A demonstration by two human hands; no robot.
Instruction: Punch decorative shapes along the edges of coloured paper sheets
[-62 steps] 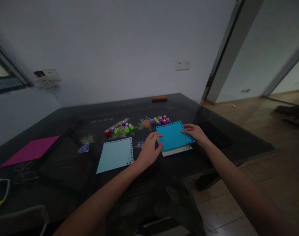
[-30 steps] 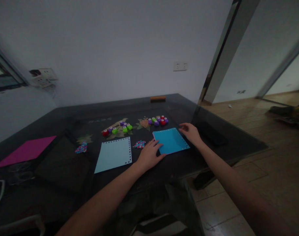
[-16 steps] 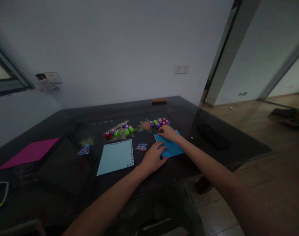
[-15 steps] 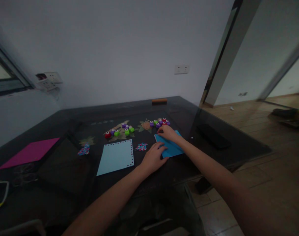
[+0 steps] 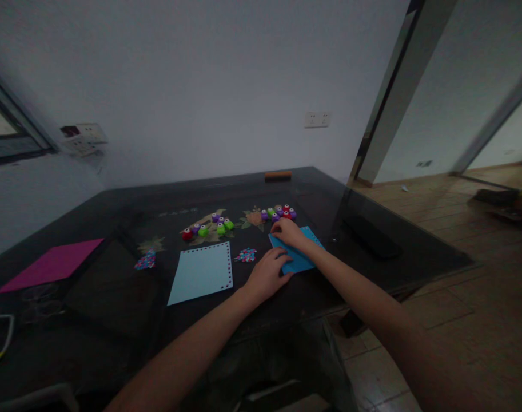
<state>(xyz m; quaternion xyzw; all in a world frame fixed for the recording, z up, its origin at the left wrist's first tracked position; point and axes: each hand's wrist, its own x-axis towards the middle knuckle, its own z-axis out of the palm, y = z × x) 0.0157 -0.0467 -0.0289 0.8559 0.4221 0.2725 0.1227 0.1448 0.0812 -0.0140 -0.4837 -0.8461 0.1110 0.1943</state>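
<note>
A blue sheet of paper (image 5: pixel 301 262) lies under both my hands, with a row of small dots or holes along its right edge. My left hand (image 5: pixel 267 273) rests with fingers apart on its left edge, holding it flat. At the upper left corner my right hand (image 5: pixel 290 233) has its fingers bent and pressed together; what sits between the fingertips is too small to tell. Just beyond are several small red, purple and green pieces with white round tops (image 5: pixel 279 213). Left of my left hand is a little heap of pink, blue and white bits (image 5: pixel 246 255).
A pale blue sheet (image 5: pixel 202 273) with dots or holes along its top and right edges lies to the left. More coloured pieces (image 5: pixel 209 226) stand behind it. Farther left are another heap of bits (image 5: pixel 146 260) and a magenta sheet (image 5: pixel 50 266). A dark flat object (image 5: pixel 372 236) lies right.
My right hand has shifted slightly left at the blue sheet's corner. The dotted right edge of that sheet shows more now. My left hand stays in place.
</note>
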